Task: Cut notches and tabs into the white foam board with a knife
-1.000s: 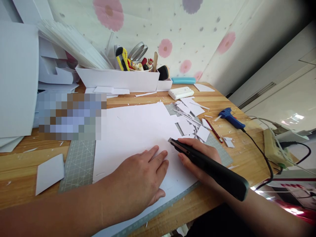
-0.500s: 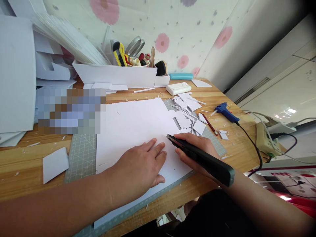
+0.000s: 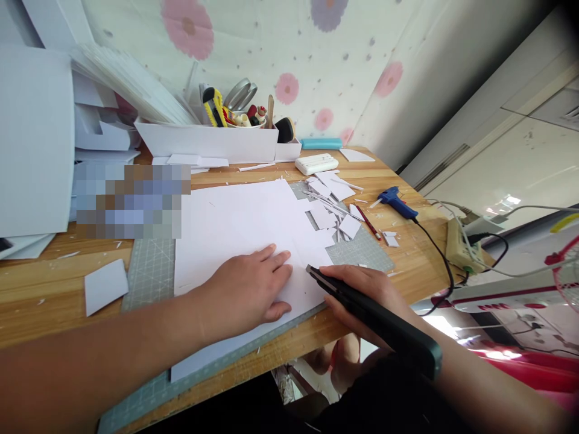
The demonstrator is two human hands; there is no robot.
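Right grip [image 3: 371, 282] around black cutter [image 3: 393, 333]; tip [image 3: 310, 270] now nearer edge of sheet [image 3: 239, 223]

Wooden table [image 3: 49, 280], its grain running across the frame. Directly upon it: a grey gridded cutting mat [image 3: 151, 265], centre to lower left; a four-sided white card piece [image 3: 106, 287], left; a long white box [image 3: 208, 143], upper centre; a white block [image 3: 316, 163] and a blue cylinder [image 3: 321, 143], to its right; a blue glue gun [image 3: 398, 202], right of centre; white scraps [image 3: 390, 239], below the gun.
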